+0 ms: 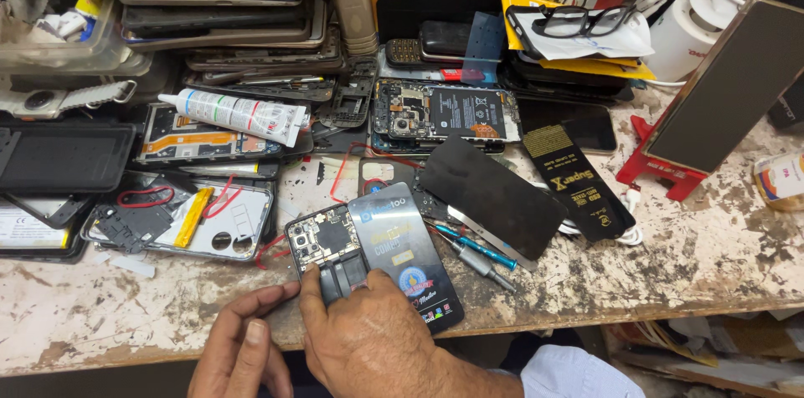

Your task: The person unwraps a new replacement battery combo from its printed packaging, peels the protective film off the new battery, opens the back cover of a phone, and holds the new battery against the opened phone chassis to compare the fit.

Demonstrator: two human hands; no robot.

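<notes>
Cluttered worktop: near its front edge, right hand is gripping an opened phone steady; left hand is resting released beside it

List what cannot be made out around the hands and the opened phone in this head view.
- Lower end of the opened phone: covered by the right hand.
- Right hand's fingers: curled over the phone's edge, so the grip underneath is hidden.
- Left hand: wrist cut off by the bottom edge.
- Battery: its lower corner sits behind the right hand.
- Phone's small board parts: too small to tell apart.
</notes>
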